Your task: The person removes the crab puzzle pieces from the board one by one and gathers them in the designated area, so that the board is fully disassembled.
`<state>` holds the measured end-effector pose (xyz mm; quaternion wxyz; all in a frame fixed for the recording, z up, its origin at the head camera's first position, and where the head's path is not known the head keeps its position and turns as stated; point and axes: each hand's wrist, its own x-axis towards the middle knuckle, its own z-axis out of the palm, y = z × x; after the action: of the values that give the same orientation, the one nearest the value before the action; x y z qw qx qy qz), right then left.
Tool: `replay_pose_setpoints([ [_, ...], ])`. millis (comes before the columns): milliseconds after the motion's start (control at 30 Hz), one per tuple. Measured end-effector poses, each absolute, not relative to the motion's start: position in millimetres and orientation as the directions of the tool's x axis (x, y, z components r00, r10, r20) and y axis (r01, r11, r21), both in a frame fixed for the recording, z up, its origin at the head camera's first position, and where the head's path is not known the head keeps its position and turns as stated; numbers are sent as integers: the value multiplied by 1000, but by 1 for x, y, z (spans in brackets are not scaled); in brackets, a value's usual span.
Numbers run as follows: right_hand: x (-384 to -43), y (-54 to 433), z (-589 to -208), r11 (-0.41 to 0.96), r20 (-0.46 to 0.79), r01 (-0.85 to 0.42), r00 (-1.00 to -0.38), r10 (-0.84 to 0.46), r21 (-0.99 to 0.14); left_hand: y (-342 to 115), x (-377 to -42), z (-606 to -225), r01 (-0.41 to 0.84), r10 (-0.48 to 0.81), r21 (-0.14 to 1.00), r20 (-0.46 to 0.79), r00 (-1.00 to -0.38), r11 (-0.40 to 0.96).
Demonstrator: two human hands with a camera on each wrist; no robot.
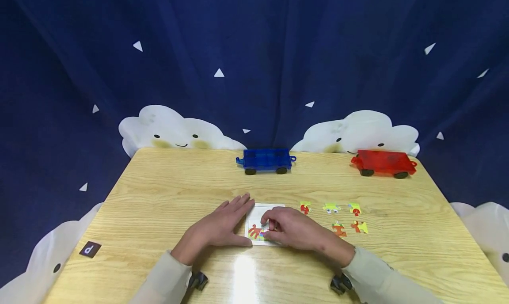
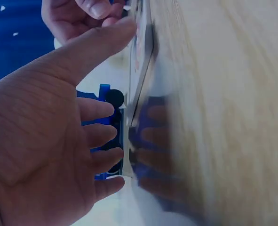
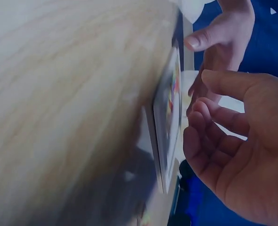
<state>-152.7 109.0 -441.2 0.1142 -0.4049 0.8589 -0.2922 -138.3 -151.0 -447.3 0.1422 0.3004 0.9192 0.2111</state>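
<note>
A square white puzzle board (image 1: 265,205) lies flat on the table with some coloured pieces (image 1: 254,231) along its lower part. My left hand (image 1: 224,224) rests at the board's left edge, fingers straight and thumb at the near corner; in the left wrist view its palm (image 2: 44,136) holds nothing. Above the board's right half is my right hand (image 1: 296,228), its fingers bent loosely over the pieces. In the right wrist view no piece shows between that hand's (image 3: 242,136) thumb and fingers. Part of the board is hidden beneath it.
Several loose puzzle pieces (image 1: 332,208) lie in two rows right of the board. A blue toy wagon (image 1: 267,159) and a red toy wagon (image 1: 385,162) stand at the table's back. A dark tile with a white letter (image 1: 90,249) lies far left.
</note>
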Motion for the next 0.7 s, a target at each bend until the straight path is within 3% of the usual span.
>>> replay_pose_setpoints([
  [700,-148,88,-455,564,1,-672,-643,-766,-480,-151,-143,-458,471,604,488,-157,-781,735],
])
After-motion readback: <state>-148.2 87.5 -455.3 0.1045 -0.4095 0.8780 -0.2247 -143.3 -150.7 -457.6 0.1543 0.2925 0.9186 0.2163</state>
